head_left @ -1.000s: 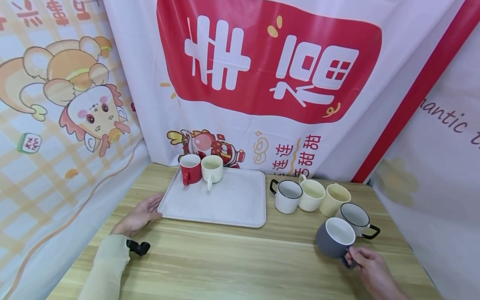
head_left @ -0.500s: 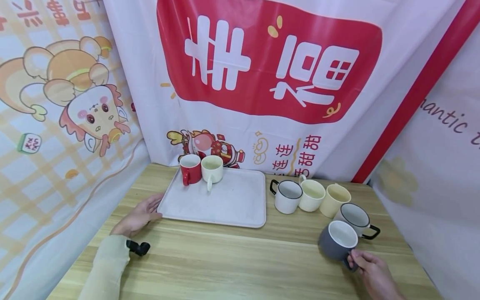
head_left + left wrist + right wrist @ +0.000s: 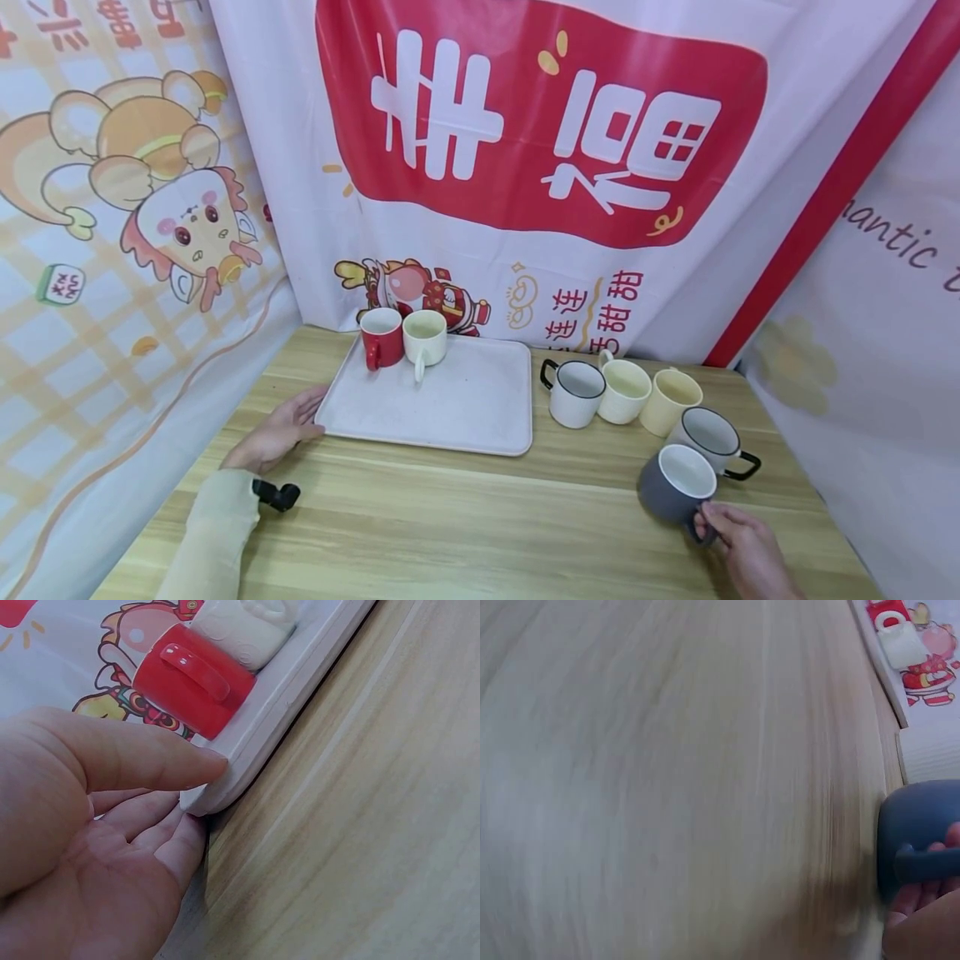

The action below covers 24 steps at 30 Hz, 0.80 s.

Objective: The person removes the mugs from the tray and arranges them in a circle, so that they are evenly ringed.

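My right hand (image 3: pixel 750 546) grips the handle of a dark grey mug (image 3: pixel 666 492) with a white inside; the mug (image 3: pixel 915 825) stands upright at the front right. Close behind it is a white mug with a black rim and black handle (image 3: pixel 708 442). At the far left, my left hand (image 3: pixel 281 429) holds the front left corner of a white tray (image 3: pixel 457 417). In the left wrist view the thumb (image 3: pixel 195 766) lies over the tray's rim with the other fingers along its edge. A red mug (image 3: pixel 383 346) and a cream mug (image 3: pixel 425 342) stand on the tray.
Right of the tray stand another black-rimmed white mug (image 3: pixel 576 404), a cream mug (image 3: pixel 624 396) and a yellow mug (image 3: pixel 670 404), set close together. All rest on a wooden table (image 3: pixel 450 525). Printed cloths (image 3: pixel 285 167) wall in the back and both sides.
The grey mug and my right hand have shifted slightly toward the front and right. My left hand, the tray and the other mugs look unchanged.
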### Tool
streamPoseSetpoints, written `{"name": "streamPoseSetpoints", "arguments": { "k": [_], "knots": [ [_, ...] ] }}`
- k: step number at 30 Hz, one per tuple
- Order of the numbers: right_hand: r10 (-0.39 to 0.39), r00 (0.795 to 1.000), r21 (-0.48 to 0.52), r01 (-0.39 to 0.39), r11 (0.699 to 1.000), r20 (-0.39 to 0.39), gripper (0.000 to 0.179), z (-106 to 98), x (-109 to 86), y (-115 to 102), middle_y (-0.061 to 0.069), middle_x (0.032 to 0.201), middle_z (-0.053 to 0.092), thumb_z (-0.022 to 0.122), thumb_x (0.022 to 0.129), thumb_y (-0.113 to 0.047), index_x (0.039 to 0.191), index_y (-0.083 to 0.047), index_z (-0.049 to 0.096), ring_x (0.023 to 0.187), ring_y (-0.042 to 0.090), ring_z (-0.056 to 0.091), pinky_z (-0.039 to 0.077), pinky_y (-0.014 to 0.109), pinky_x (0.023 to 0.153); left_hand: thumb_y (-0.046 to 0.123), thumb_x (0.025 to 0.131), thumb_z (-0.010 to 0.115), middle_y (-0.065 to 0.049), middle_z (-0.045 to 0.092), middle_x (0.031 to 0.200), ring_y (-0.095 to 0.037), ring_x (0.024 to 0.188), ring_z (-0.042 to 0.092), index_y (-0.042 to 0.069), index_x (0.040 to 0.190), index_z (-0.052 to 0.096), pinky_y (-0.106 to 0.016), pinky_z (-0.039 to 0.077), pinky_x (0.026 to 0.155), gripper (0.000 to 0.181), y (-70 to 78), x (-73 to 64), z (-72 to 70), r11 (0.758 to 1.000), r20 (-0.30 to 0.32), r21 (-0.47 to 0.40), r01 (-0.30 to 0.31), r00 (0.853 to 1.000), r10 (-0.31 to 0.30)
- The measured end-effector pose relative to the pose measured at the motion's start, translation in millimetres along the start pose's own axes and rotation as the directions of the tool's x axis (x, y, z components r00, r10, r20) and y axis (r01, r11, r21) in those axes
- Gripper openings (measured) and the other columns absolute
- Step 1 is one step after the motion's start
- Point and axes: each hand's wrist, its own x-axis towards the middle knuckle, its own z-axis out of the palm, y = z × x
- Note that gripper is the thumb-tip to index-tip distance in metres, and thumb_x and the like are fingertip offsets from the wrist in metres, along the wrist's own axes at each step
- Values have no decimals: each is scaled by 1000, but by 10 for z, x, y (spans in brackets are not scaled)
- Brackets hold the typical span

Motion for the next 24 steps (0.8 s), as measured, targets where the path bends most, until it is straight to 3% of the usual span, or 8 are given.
{"name": "streamPoseSetpoints", "arguments": {
  "k": [3, 6, 8, 10, 12, 16, 20, 24],
  "knots": [
    [-57, 998, -307, 53, 950, -2, 35, -75, -20, -68, -5, 94, 75, 53, 111, -27, 111, -1, 77, 85, 1, 66, 57, 18, 80, -5, 99, 59, -31, 6, 175, -52, 162, 5, -9, 165, 9, -63, 9, 131, 83, 1, 1, 0, 1000, 4, 1, -8, 1000, 8],
    [-181, 983, -606, 141, 783, -6, 48, -173, -47, -157, -2, 103, 78, 50, 111, -40, 122, 0, 75, 89, -6, 63, 52, 18, 80, -5, 99, 59, -31, 5, 175, -53, 162, 5, -9, 165, 9, -64, 9, 131, 83, 2, 0, -2, 1000, 8, 11, -12, 1000, 12],
    [-248, 969, -683, 172, 710, -14, 49, -222, -66, -237, 0, 108, 79, 51, 110, -45, 125, -4, 74, 90, -11, 60, 48, 16, 78, -4, 99, 59, -32, 5, 175, -53, 162, 5, -10, 165, 9, -64, 10, 130, 83, 0, -1, -2, 1000, 10, 19, -13, 1000, 13],
    [-353, 936, -700, 238, 674, -22, 42, -217, -77, -326, 1, 106, 78, 56, 109, -42, 122, -7, 75, 89, -12, 58, 47, 14, 74, -4, 100, 59, -32, 5, 175, -53, 162, 5, -9, 165, 8, -64, 10, 131, 83, -2, -5, -4, 1000, 13, 21, -12, 1000, 12],
    [-468, 883, -697, 320, 642, -26, 33, -170, -81, -430, -4, 101, 78, 63, 106, -37, 117, -9, 76, 87, -15, 57, 46, 11, 71, -5, 100, 59, -32, 4, 175, -53, 162, 5, -9, 165, 8, -64, 10, 131, 84, -3, -6, -6, 1000, 15, 14, -12, 1000, 12],
    [-627, 779, -725, 433, 536, 2, 22, 20, -65, -668, -7, 98, 78, 75, 99, -32, 111, -14, 78, 87, -20, 54, 45, 6, 70, -5, 100, 59, -31, 3, 175, -53, 162, 3, -9, 165, 7, -64, 8, 131, 84, -7, -11, -4, 1000, 13, -1, -10, 1000, 10],
    [-648, 758, -711, 494, 500, 72, 23, 295, -23, -904, 1, 105, 80, 80, 95, -31, 113, -17, 78, 93, -16, 60, 48, 6, 77, -5, 100, 58, -31, 4, 175, -52, 162, 4, -9, 165, 8, -63, 9, 131, 83, -8, -14, 0, 1000, 9, 5, -11, 1000, 11],
    [-660, 737, -671, 565, 481, 148, 25, 648, 78, -1062, 3, 108, 81, 82, 93, -27, 115, -15, 78, 101, 7, 71, 55, 16, 88, -5, 100, 58, -31, 5, 175, -52, 162, 5, -8, 166, 9, -62, 10, 130, 82, -6, -14, 0, 1000, 6, 10, -12, 1000, 12]
  ]
}}
